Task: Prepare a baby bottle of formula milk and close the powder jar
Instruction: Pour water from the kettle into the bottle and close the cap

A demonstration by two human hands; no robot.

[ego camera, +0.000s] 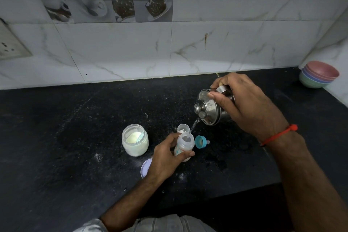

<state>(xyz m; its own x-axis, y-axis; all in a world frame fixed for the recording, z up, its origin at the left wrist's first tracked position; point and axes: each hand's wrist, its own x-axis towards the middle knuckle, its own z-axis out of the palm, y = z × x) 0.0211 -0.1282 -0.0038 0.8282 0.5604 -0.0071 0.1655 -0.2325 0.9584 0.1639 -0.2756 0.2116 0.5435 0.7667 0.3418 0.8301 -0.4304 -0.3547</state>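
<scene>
A: Centre of the figure: the baby bottle (184, 145), open-mouthed, on the black countertop (75, 128). How is it held?

B: The left hand (165, 158) curls round its body, fingers on the far side and thumb across the near side. The bottle's long axis tilts, its mouth leaning away from the person and toward the kettle.

A: And the source?

B: A steel kettle (211, 108), lid on, tipped by the right hand (244, 107), whose fingers wrap the handle at the top while the thumb lies along the lid's edge. A thin stream of water (194, 127) runs from the spout down and to the left, toward the bottle's mouth.

A: The governing relation?

B: The spout stands above and to the right of the mouth, well apart vertically. The stream appears to land at the mouth's far rim, so the margin for a spill looks slight; the left hand is the nearer one for correcting aim.

A: Surroundings?

B: Just behind the bottle, a small clear cup (183, 128) holding white powder. Just right, the teal nipple cap (201, 141) lying on its side. To the left, the powder jar (135, 139), open, its lid (146, 168) lying flat near the left wrist. Stacked bowls (318, 74) sit far right. The jar is not yet closed.
</scene>
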